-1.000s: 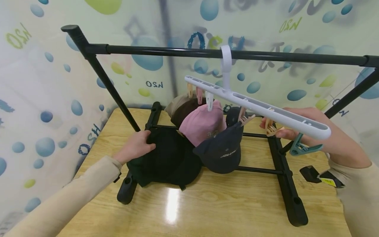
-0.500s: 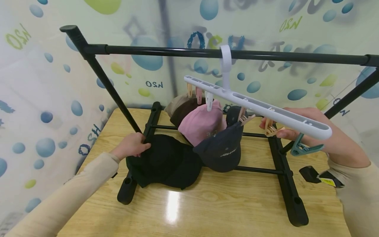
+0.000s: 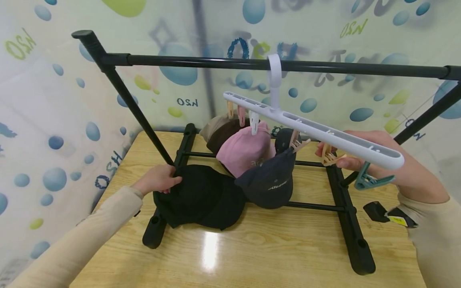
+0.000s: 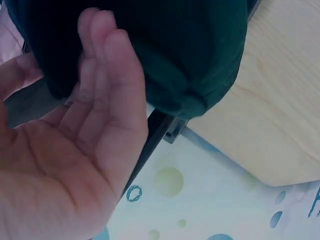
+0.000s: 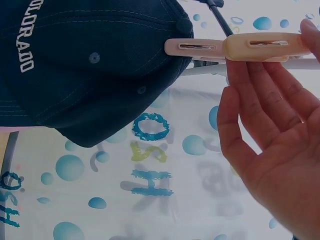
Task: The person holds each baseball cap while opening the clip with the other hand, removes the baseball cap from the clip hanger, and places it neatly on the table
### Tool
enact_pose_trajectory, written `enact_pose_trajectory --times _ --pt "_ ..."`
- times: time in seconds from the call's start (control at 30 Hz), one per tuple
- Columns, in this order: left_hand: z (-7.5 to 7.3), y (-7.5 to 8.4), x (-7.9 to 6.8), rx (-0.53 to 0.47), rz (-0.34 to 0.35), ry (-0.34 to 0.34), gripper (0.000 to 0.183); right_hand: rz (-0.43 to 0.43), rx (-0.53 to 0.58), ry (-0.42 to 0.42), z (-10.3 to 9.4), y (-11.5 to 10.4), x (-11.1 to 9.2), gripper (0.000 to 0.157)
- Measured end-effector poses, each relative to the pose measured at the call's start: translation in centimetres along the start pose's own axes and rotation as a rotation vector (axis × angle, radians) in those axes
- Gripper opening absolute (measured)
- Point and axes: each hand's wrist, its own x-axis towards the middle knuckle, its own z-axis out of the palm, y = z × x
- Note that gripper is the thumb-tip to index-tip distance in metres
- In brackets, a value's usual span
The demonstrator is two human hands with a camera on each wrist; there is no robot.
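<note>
A black-green cap (image 3: 205, 196) lies on the table at the rack's left foot. My left hand (image 3: 156, 179) is at its left edge, with fairly straight fingers against the fabric in the left wrist view; the thumb stands apart. Under a white hanger (image 3: 317, 130), my right hand (image 3: 354, 160) pinches a pale orange clothespin (image 5: 267, 46) between thumb and fingers. Beside it, a pink-beige clothespin (image 5: 192, 47) grips a navy cap (image 3: 270, 180) with white lettering. Pink (image 3: 246, 154), dark brown (image 3: 225, 134) and beige (image 3: 212, 127) caps hang farther left.
A black rack rail (image 3: 198, 63) bears the hanger. White (image 3: 254, 122), pink (image 3: 241, 116) and orange (image 3: 230, 110) clothespins hold the other caps. A teal clothespin (image 3: 372, 180) hangs at the right end. The rack's right foot (image 3: 349, 224) stands on the wooden table (image 3: 270, 248).
My left hand has drawn back left and slightly down from over the black-green cap to its edge, and the cap's crown has settled a little lower. My right hand stays in place.
</note>
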Motion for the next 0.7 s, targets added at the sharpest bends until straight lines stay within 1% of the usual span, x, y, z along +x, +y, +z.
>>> enact_pose_trajectory --times 0.07,0.1,0.17,0.23,0.3,0.37,0.47,0.53,0.6,0.67,0.7 --pt "-0.3 0.1 0.0 0.012 0.02 0.002 0.023 -0.013 0.029 -0.009 0.0 0.1 0.0 0.03" --pt "-0.5 0.1 -0.1 0.019 0.027 0.0 0.022 -0.015 0.025 -0.01 0.0 0.2 0.0 0.029" --pt "-1.0 0.3 -0.1 0.028 0.031 -0.003 0.022 -0.031 0.046 -0.012 0.0 0.3 0.1 0.029" --pt "-1.5 0.4 -0.2 0.041 0.031 -0.005 0.024 -0.039 0.044 -0.017 0.1 0.3 0.2 0.03" --pt "-2.0 0.5 -0.4 0.067 0.031 0.003 0.027 -0.019 0.011 -0.021 0.1 0.2 0.2 0.03" --pt "-2.4 0.7 -0.6 0.098 0.039 0.025 0.029 0.0 -0.01 -0.024 0.2 0.1 0.3 0.031" --pt "-2.7 1.2 -1.1 0.125 0.063 0.076 0.026 0.017 -0.004 -0.015 0.3 0.1 0.3 0.035" --pt "-2.7 1.9 -1.6 0.135 0.095 0.109 0.024 0.011 0.001 -0.005 0.4 0.1 0.3 0.039" --pt "-2.5 2.9 -2.0 0.15 0.141 0.136 0.021 0.01 -0.007 0.0 0.5 0.0 0.3 0.042" --pt "-2.2 4.1 -2.5 0.168 0.203 0.151 0.021 0.023 -0.061 0.0 0.5 -0.1 0.3 0.042" --pt "-2.1 4.7 -2.6 0.173 0.234 0.153 0.022 0.043 -0.078 -0.007 0.4 -0.2 0.3 0.042"
